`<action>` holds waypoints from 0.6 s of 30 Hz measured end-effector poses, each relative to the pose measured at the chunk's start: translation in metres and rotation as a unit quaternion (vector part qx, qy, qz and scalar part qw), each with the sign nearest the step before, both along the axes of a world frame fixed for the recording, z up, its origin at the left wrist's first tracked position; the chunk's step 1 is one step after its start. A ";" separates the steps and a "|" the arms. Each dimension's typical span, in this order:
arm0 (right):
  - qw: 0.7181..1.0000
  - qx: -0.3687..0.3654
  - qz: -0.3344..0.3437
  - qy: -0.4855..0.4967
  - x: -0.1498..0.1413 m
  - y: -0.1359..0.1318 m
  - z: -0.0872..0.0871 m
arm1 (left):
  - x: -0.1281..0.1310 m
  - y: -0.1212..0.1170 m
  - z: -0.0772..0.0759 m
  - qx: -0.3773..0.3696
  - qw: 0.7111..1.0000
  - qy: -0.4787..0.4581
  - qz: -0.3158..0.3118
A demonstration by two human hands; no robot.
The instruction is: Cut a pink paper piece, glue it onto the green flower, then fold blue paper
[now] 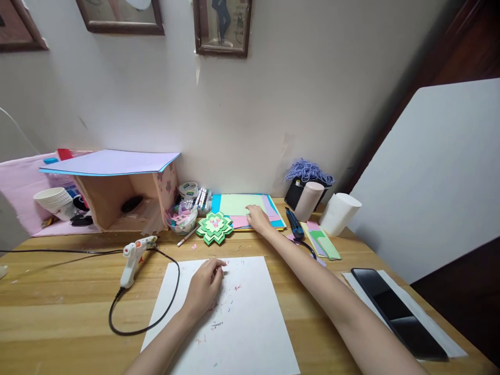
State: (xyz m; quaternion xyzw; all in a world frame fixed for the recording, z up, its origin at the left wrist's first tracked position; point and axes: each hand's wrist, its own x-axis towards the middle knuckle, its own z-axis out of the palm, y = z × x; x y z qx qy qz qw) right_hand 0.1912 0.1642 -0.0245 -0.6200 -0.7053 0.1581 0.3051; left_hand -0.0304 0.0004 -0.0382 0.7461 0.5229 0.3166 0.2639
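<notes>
My left hand (207,284) rests on a marked white sheet (258,323), its fingers loosely bent with nothing in them. Stretched far forward, my right hand (258,217) lies on a stack of coloured paper by the wall. Its extended finger touches the pale green sheet (234,202) on top; pink (239,222), lilac and blue sheets show around it. Just left of that stack sits a layered green paper flower (214,227) with pink dots at its middle. A white marker (186,237) lies beside the flower.
A white glue gun (135,259) with a looping black cable lies left. Behind it stands an open box (121,200) under a lilac sheet, beside paper cups (54,200). At right are a utility knife (294,224), paper strips (322,239), two white rolls and a phone (398,312).
</notes>
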 end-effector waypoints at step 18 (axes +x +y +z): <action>0.949 0.057 -0.120 -0.287 0.075 0.026 0.023 | 0.000 0.001 0.001 -0.030 0.999 -0.010 0.006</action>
